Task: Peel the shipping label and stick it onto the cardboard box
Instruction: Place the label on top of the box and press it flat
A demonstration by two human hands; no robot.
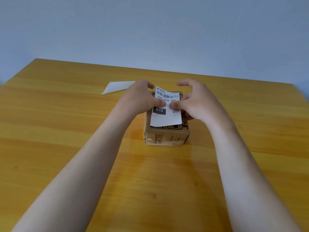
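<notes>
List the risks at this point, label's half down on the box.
1. The shipping label sits slightly skewed on the cardboard box; pressing now may fix it crooked.
2. Its far end curls up off the box while both thumbs pin the middle, so smoothing outward could trap a crease or bubble.
3. The left hand and right hand press down on a small box on a glossy table; it might slide.

Plain room: yellow wooden table (66,131), bare blue-grey wall (150,30).
</notes>
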